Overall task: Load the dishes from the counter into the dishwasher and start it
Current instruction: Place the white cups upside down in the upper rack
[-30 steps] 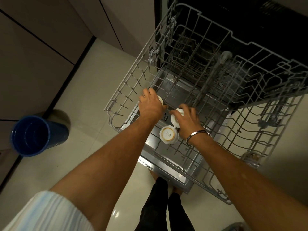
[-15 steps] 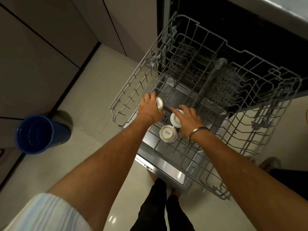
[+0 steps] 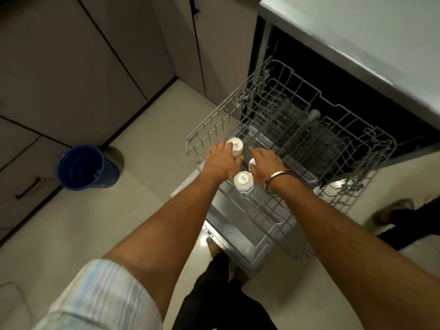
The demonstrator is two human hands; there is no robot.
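Observation:
The grey wire dishwasher rack (image 3: 357,144) is pulled out over the open door. Three white cups sit upside down at its front left. My left hand (image 3: 220,163) holds the far-left cup (image 3: 235,146), fingers on one side and thumb on the other, its base with a logo facing up. My right hand (image 3: 265,160) lies with straight fingers over a second cup (image 3: 252,162), which it mostly hides. The third cup (image 3: 243,181) stands free between my wrists, touched by neither hand.
The open dishwasher door (image 3: 233,236) juts out over the floor in front of my legs. A blue bin (image 3: 81,167) stands on the floor to the left by the cabinets. The grey counter (image 3: 357,44) overhangs the machine. Another person's foot (image 3: 392,210) is on the right.
The view has pulled back and up. My left hand has slid back, exposing more of its cup. My right fingers have straightened out over the second cup.

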